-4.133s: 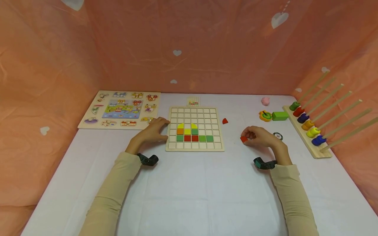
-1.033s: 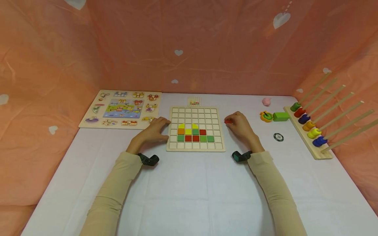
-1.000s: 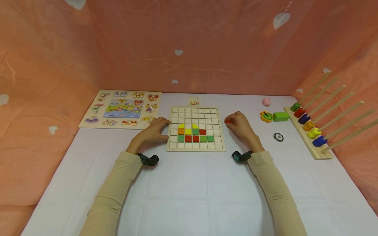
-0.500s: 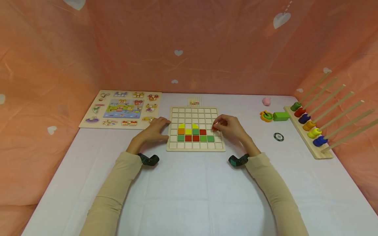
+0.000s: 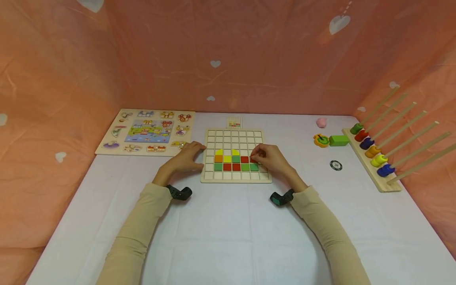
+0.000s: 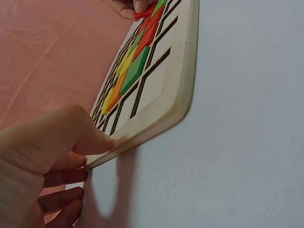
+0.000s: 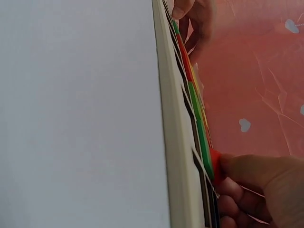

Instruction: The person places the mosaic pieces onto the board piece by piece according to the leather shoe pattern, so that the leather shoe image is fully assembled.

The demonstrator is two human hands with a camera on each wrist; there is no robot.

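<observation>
My right hand [image 5: 272, 158] pinches a small red piece [image 7: 216, 166] between thumb and fingers, over the right part of the wooden grid board [image 5: 235, 180]. The piece is at the cell right of a red square [image 5: 244, 159], just above a green square [image 5: 254, 167]; fingers hide most of it in the head view. At the board's left edge, my left hand [image 5: 184, 159] rests with thumb and fingers spread apart, the thumb [image 6: 97, 137] touching the rim. Red, green, yellow and orange pieces sit in the board's cells.
A small pattern card [image 5: 234, 122] lies behind the board. A picture puzzle [image 5: 147, 148] is at the back left. To the right are a poker chip [image 5: 336, 165], a green block [image 5: 339, 140], an orange-and-green toy [image 5: 321, 140], a pink toy [image 5: 321, 122] and a pegged bead rack [image 5: 374, 162].
My right hand set a red square on the board, took the red fan-shaped piece from the table beside it, and carried that left over the board. My left hand stayed in place.
</observation>
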